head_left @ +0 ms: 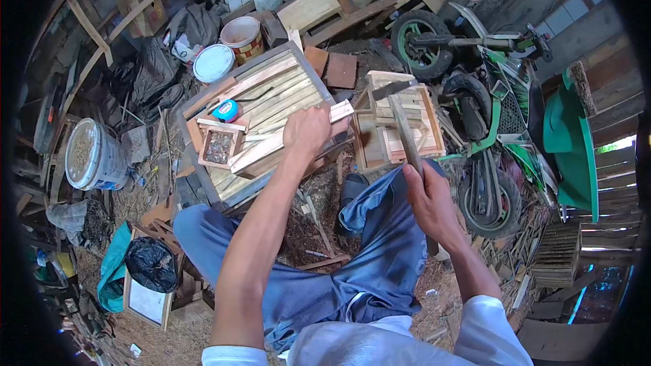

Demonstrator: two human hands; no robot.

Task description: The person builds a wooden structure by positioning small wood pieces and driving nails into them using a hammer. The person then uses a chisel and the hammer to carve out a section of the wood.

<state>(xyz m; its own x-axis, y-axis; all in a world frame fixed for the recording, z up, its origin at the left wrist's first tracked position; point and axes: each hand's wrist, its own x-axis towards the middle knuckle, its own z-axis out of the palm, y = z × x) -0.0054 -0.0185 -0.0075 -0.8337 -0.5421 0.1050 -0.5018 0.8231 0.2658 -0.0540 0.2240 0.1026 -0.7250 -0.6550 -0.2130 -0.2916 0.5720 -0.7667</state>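
My left hand (308, 132) is closed around a pale wooden piece (256, 154) that lies slanted across the slatted wooden bench top (291, 85). The piece's far end sticks out past my knuckles; its underside is hidden. In my right hand (432, 203), above my right knee, is the wooden handle of a hammer (405, 129). Its dark, long metal head points away from me, over a light wooden box (434, 118). On the bench beside my left hand sit a blue tape measure (227, 111) and a small wooden tray (237, 156) of tiny metal bits.
A green motorbike (498, 105) stands at the right, near a green plastic basin (569, 149). At the left are buckets, one white bucket (112, 156) among them. Wood scraps litter the ground around my legs.
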